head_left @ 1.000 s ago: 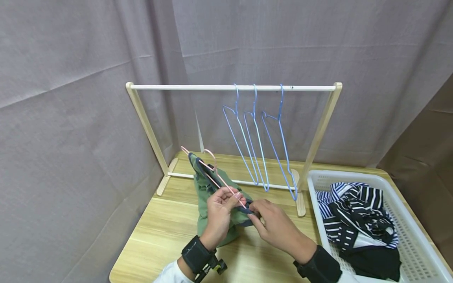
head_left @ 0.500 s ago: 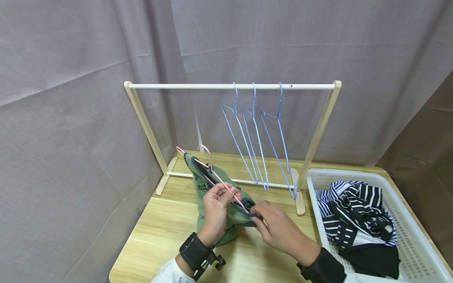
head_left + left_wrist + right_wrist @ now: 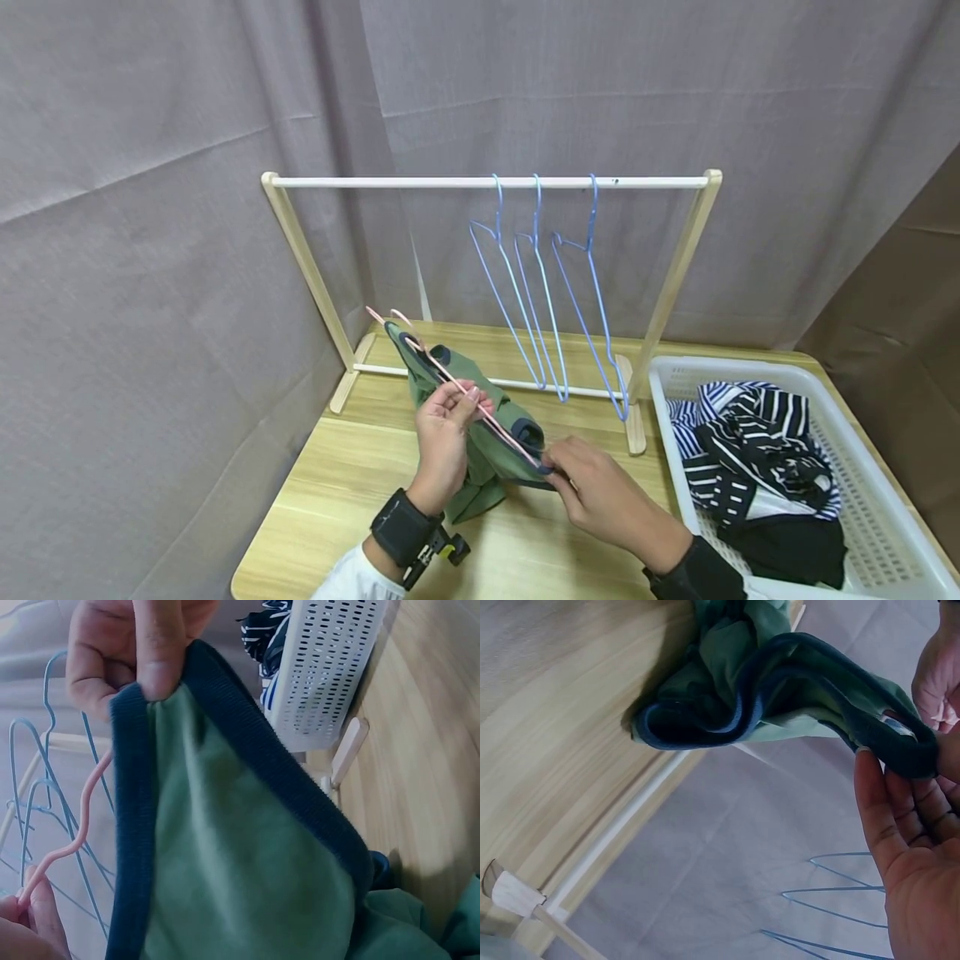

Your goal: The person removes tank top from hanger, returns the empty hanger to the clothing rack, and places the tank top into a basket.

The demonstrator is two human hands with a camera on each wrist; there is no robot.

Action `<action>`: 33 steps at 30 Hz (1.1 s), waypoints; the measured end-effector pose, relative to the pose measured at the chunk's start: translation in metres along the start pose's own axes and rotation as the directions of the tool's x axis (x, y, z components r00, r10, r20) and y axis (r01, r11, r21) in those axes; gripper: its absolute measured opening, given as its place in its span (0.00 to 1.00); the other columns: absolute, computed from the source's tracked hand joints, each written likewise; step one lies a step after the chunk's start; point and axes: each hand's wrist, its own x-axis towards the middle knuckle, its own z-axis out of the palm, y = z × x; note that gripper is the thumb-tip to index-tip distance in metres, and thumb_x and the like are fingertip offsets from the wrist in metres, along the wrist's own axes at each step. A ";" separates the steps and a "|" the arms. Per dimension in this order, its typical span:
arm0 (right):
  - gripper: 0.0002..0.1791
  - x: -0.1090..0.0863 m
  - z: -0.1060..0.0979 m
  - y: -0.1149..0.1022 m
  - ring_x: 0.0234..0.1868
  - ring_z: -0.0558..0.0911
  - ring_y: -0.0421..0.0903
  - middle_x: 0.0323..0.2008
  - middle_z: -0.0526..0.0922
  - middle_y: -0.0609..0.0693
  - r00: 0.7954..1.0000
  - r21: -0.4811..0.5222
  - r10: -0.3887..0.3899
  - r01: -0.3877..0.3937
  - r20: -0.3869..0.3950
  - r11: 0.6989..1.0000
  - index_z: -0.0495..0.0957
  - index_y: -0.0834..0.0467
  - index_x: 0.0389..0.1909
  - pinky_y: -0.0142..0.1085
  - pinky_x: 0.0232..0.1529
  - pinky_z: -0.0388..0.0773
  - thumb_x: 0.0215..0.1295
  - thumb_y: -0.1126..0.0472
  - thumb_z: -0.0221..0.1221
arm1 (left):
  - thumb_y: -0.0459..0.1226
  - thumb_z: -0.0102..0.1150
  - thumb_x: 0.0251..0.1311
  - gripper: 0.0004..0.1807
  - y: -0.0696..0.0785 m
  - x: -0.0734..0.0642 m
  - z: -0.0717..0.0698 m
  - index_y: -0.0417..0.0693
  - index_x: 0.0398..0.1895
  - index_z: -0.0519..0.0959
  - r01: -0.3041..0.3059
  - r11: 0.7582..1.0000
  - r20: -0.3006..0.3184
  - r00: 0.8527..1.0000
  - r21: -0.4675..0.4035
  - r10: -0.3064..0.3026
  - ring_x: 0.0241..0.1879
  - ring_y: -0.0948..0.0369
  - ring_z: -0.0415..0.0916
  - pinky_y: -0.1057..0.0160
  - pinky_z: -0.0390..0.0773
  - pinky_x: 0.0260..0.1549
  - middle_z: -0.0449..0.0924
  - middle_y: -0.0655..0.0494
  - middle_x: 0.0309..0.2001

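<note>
In the head view, a pink wire hanger (image 3: pixel 439 367) lies slanted along the neckline of a green top with navy trim (image 3: pixel 487 458). Its far left end pokes out past the fabric, hook upward. My left hand (image 3: pixel 444 442) pinches the hanger wire near the middle, thumb on top. With thumb and fingers, my right hand (image 3: pixel 611 500) grips the top's near right corner. The left wrist view shows that navy-edged corner (image 3: pixel 133 817) stretched from the right fingertips. The hanger's near end is hidden by the cloth and right hand.
Three blue hangers (image 3: pixel 536 308) hang on a white rod (image 3: pixel 375 182) of a wooden-ended rack behind the hands. To the right, a white basket (image 3: pixel 671 442) holds striped and black clothes (image 3: pixel 765 467). Grey curtain surrounds the wooden table (image 3: pixel 330 492).
My right hand has moved slightly right and down with the top's corner, stretching the neckline along the hanger. My left hand and the hanger have shifted a little left and up.
</note>
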 end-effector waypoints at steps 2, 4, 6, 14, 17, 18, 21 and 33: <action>0.17 -0.002 0.000 0.001 0.40 0.80 0.35 0.38 0.84 0.42 1.000 -0.001 -0.005 0.005 0.007 1.000 0.79 0.53 0.39 0.30 0.37 0.83 0.57 0.74 0.71 | 0.24 0.60 0.71 0.03 0.002 -0.001 0.000 0.32 0.44 0.80 -0.006 1.000 -0.002 1.000 -0.003 0.006 0.35 0.62 0.90 0.63 0.92 0.43 0.88 0.54 0.34; 0.16 -0.004 0.001 0.001 0.39 0.80 0.35 0.38 0.84 0.41 1.000 -0.006 -0.010 0.010 0.010 1.000 0.79 0.52 0.38 0.30 0.37 0.83 0.58 0.74 0.71 | 0.24 0.60 0.71 0.03 0.003 -0.001 0.000 0.34 0.44 0.80 -0.010 1.000 -0.006 1.000 -0.009 0.010 0.35 0.63 0.90 0.64 0.92 0.43 0.88 0.54 0.34; 0.16 -0.005 0.003 0.002 0.38 0.79 0.34 0.37 0.84 0.41 1.000 -0.012 -0.014 0.014 0.006 1.000 0.79 0.52 0.37 0.29 0.36 0.82 0.57 0.74 0.72 | 0.24 0.60 0.71 0.03 0.005 0.000 -0.001 0.37 0.44 0.80 -0.011 1.000 -0.009 1.000 -0.011 0.011 0.35 0.63 0.89 0.64 0.92 0.44 0.88 0.54 0.34; 0.15 -0.010 0.023 0.009 0.35 0.76 0.35 0.34 0.82 0.39 0.999 -0.101 0.033 -0.032 0.010 0.994 0.79 0.50 0.35 0.29 0.31 0.79 0.58 0.70 0.73 | 0.24 0.59 0.71 0.04 0.008 -0.001 -0.003 0.36 0.43 0.81 0.006 1.000 -0.011 1.000 -0.016 -0.006 0.35 0.63 0.89 0.64 0.92 0.43 0.88 0.55 0.33; 0.13 -0.012 0.033 0.012 0.34 0.78 0.36 0.34 0.83 0.40 0.996 -0.140 0.081 -0.075 0.039 0.987 0.80 0.49 0.35 0.28 0.29 0.79 0.58 0.68 0.73 | 0.23 0.59 0.71 0.04 0.008 -0.003 -0.003 0.36 0.43 0.81 0.020 0.999 -0.002 1.000 -0.026 -0.020 0.34 0.63 0.89 0.64 0.92 0.43 0.88 0.55 0.33; 0.13 -0.012 0.036 0.013 0.34 0.78 0.36 0.34 0.84 0.40 0.995 -0.147 0.093 -0.085 0.047 0.985 0.80 0.49 0.35 0.28 0.29 0.79 0.59 0.68 0.73 | 0.23 0.59 0.71 0.04 0.008 -0.004 -0.003 0.36 0.43 0.81 0.023 0.999 0.001 1.000 -0.025 -0.023 0.34 0.63 0.89 0.65 0.92 0.43 0.88 0.55 0.33; 0.12 -0.014 0.040 0.016 0.33 0.78 0.37 0.32 0.83 0.40 0.993 -0.162 0.109 -0.099 0.055 0.982 0.81 0.50 0.36 0.27 0.28 0.77 0.59 0.67 0.74 | 0.23 0.59 0.71 0.05 0.007 -0.006 -0.003 0.39 0.42 0.81 0.025 0.999 0.016 1.000 -0.023 -0.025 0.34 0.64 0.89 0.65 0.92 0.43 0.88 0.56 0.33; 0.11 -0.012 0.036 0.017 0.37 0.80 0.38 0.37 0.86 0.42 0.982 -0.159 0.143 -0.123 0.127 0.980 0.84 0.51 0.42 0.29 0.31 0.80 0.62 0.63 0.75 | 0.24 0.59 0.72 0.05 0.011 -0.010 -0.012 0.39 0.42 0.81 0.049 0.998 0.062 0.997 0.034 -0.051 0.33 0.64 0.89 0.66 0.92 0.42 0.87 0.56 0.32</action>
